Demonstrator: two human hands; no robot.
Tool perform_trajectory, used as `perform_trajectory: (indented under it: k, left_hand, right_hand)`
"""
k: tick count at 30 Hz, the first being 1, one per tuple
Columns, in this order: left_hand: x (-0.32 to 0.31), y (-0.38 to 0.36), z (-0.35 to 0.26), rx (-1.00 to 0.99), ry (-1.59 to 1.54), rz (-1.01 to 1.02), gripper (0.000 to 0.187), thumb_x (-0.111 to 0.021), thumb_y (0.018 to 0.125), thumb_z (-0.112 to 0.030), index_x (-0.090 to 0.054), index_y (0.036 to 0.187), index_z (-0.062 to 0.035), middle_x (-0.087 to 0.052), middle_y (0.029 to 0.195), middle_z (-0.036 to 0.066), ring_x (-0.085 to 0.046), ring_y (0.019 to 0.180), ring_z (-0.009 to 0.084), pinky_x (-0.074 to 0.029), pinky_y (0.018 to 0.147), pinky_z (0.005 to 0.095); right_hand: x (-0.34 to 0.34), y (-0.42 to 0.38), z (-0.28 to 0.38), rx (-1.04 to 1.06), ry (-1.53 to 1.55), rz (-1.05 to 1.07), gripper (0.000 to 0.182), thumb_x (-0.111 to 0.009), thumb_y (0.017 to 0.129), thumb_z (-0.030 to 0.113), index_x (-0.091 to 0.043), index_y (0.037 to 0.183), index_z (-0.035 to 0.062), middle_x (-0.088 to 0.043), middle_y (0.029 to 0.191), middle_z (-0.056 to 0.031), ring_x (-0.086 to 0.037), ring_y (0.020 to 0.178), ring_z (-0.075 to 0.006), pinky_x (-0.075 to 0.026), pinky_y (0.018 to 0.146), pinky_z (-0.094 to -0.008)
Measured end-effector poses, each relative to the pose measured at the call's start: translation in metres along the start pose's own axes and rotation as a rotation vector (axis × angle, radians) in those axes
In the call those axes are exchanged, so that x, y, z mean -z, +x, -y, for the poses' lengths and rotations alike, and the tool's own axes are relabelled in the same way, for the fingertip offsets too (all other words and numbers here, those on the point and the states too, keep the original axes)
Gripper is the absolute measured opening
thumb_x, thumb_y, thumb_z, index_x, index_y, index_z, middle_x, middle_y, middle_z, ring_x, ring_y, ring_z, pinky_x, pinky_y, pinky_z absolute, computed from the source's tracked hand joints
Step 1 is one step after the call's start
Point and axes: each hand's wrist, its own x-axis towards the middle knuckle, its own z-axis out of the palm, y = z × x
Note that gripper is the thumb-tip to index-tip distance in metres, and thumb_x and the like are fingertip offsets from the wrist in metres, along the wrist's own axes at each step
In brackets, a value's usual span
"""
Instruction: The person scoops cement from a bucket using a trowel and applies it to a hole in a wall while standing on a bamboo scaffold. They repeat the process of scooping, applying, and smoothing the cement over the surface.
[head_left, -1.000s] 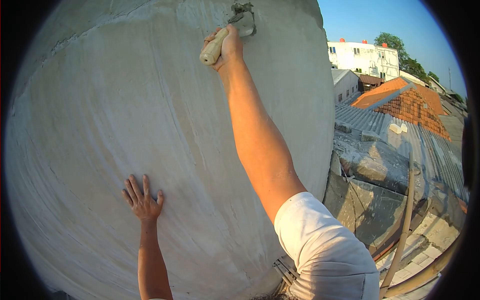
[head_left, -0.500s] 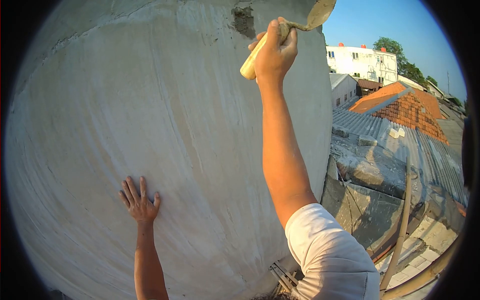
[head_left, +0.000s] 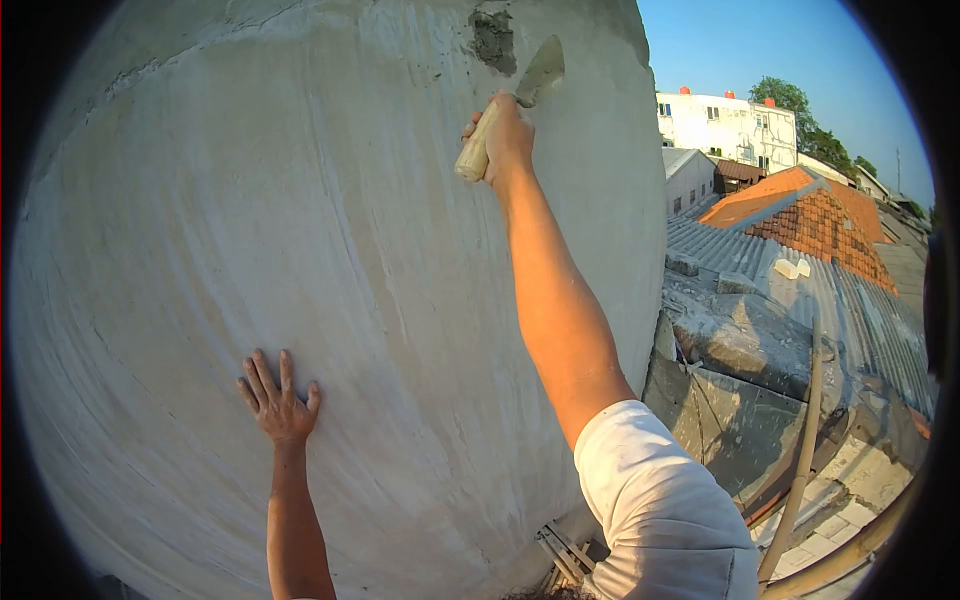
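My right hand [head_left: 508,138] is closed around the pale wooden handle of a trowel [head_left: 543,72], raised near the top of a grey plastered wall [head_left: 370,240]. The trowel's pointed metal blade tilts up and to the right, close to the wall; whether it touches cannot be told. Just left of the blade is a dark, rough patch of mortar [head_left: 493,40]. Lower and to the left, my left hand [head_left: 283,402] lies flat on the wall with its fingers spread, holding nothing.
A crack [head_left: 190,55] crosses the wall's upper left. Beyond its right edge are a corrugated roof [head_left: 850,310], an orange tiled roof [head_left: 820,225] and a white building [head_left: 725,125]. Bamboo poles [head_left: 803,450] stand at lower right, and several sticks [head_left: 565,553] show at the bottom.
My right hand has moved down and left with the trowel, bringing the blade from the wall's right edge to beside the dark patch. My left hand stays in place.
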Motion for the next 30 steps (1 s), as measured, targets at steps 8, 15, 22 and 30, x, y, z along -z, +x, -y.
perform_trajectory:
  k: [8, 15, 22, 30]
  left_hand:
    - [-0.003, -0.003, -0.001, 0.009, -0.004, 0.013, 0.068, -0.047, 0.088, -0.05, -0.027, 0.15, -0.026, -0.021, 0.155, 0.016, -0.018, 0.144, 0.0349, -0.01, 0.116, 0.0541]
    - [-0.002, -0.003, 0.001, 0.005, 0.003, 0.04, 0.067, -0.047, 0.089, -0.049, -0.032, 0.148, -0.0222, -0.022, 0.154, 0.018, -0.018, 0.143, 0.0369, -0.013, 0.115, 0.0554]
    - [-0.002, 0.0, -0.002, 0.01, -0.004, 0.006, 0.068, -0.047, 0.087, -0.049, -0.03, 0.149, -0.0244, -0.023, 0.155, 0.017, -0.018, 0.144, 0.0351, -0.01, 0.116, 0.0536]
    - [0.0, 0.001, 0.0, -0.013, 0.008, -0.026, 0.066, -0.045, 0.089, -0.048, -0.032, 0.148, -0.0229, -0.024, 0.154, 0.017, -0.02, 0.143, 0.0342, -0.01, 0.117, 0.0517]
  right_hand:
    - [-0.031, 0.026, 0.001, -0.163, 0.46, 0.08, 0.022, -0.041, 0.095, 0.03, -0.044, 0.096, 0.0088, -0.049, 0.074, -0.004, -0.051, 0.058, -0.0153, -0.049, 0.056, -0.0335]
    - [-0.074, 0.053, 0.015, -0.145, 0.531, 0.113, 0.026, -0.036, 0.096, 0.033, -0.042, 0.088, 0.0087, -0.047, 0.068, -0.0037, -0.051, 0.057, -0.0168, -0.049, 0.057, -0.0343]
    - [-0.096, 0.032, 0.022, -0.114, 0.327, 0.134, 0.028, -0.035, 0.097, 0.033, -0.041, 0.085, 0.0083, -0.048, 0.069, -0.0042, -0.053, 0.058, -0.0177, -0.049, 0.053, -0.0337]
    - [-0.1, -0.014, 0.036, -0.242, 0.572, 0.531, 0.029, -0.037, 0.096, 0.036, -0.046, 0.096, 0.0083, -0.049, 0.072, -0.0021, -0.053, 0.055, -0.0119, -0.047, 0.052, -0.0306]
